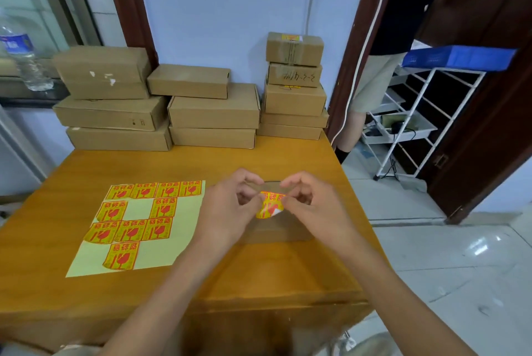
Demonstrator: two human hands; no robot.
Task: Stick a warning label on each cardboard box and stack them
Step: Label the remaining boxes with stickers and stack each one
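Both hands over the right half of the wooden bench (86, 292), holding one peeled warning label (270, 203) between them. Left hand (230, 209) pinching the label's left edge with thumb and curled fingers (250, 183); right hand (313, 206) pinching the right edge the same way. Label crumpled, one lower corner folded over to show white backing side. Directly beneath, a flat cardboard box (276, 232) on the bench, mostly hidden by the hands; label just above its top, whether touching cannot be told.

Sticker sheet (172, 240) to the left with nine labels left and several bare gaps. Unlabelled box stacks (213, 114) along the far edge; taller stack (293, 96) at the right, top box already bearing a yellow label.

Risks, as judged: folded corner sticking to itself, leaving a crease or a tear on pulling apart; adhesive clinging to fingers on release, dragging the label askew; pressing down while buckled, trapping wrinkles.
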